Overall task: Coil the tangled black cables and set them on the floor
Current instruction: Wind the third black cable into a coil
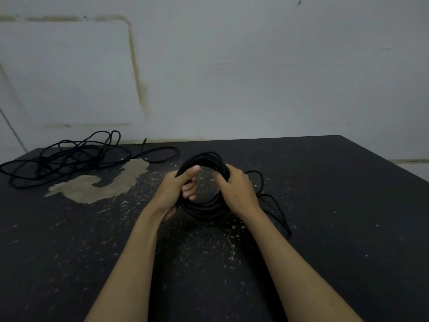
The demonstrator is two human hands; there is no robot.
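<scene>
Black cable coil [204, 205] nearly wound, gripped by left hand [173, 191] and right hand [236, 189], short tail apparently loose; tangled cable [69, 156] untouched on floor [325, 205]

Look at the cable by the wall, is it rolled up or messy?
Messy. The far cable sprawls in loose tangled loops on the dark floor, not coiled.
</scene>
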